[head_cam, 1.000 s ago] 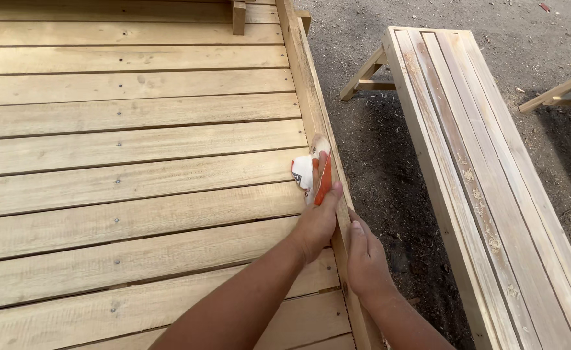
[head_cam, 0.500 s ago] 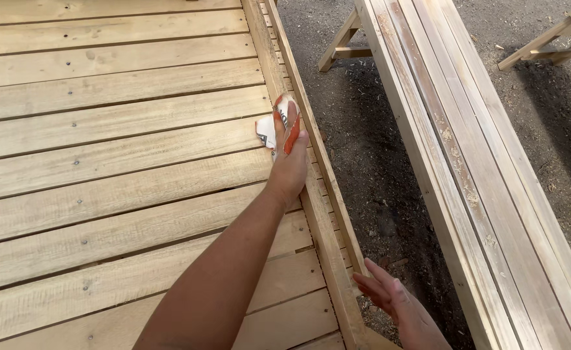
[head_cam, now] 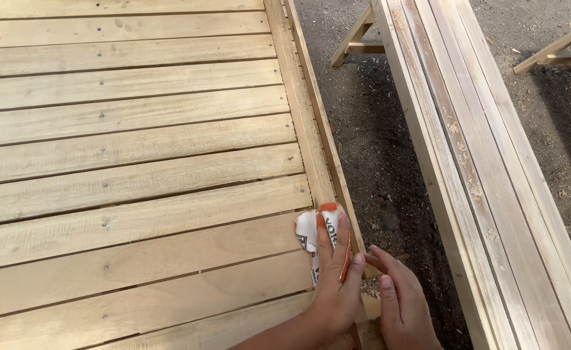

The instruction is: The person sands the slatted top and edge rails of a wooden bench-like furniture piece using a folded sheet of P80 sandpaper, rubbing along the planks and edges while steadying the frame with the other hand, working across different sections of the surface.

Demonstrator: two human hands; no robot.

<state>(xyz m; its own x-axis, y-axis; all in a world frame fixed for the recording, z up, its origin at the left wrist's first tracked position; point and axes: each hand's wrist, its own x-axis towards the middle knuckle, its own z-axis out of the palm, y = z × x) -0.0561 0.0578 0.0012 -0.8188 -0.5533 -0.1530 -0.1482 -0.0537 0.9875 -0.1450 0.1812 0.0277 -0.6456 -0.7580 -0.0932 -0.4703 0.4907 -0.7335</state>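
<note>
My left hand [head_cam: 334, 291] presses a folded piece of sandpaper [head_cam: 305, 232], white-backed with an orange edge, onto the right edge rail [head_cam: 298, 97] of a slatted wooden panel [head_cam: 130, 162]. Its fingers lie flat over the paper. My right hand [head_cam: 402, 304] sits just to the right, with spread fingers touching the rail's outer side and holding nothing. The panel's pale boards run left to right and show nail heads.
A long bundle of wooden planks [head_cam: 467, 149] on a trestle leg [head_cam: 353, 40] runs parallel on the right. Dark dirt ground with sawdust [head_cam: 382, 162] lies between it and the panel. Another wooden trestle [head_cam: 557, 52] stands at the top right.
My left hand slid the sandpaper away along the rail, then drew it back toward me. My right hand dropped lower and now rests beside the left again.
</note>
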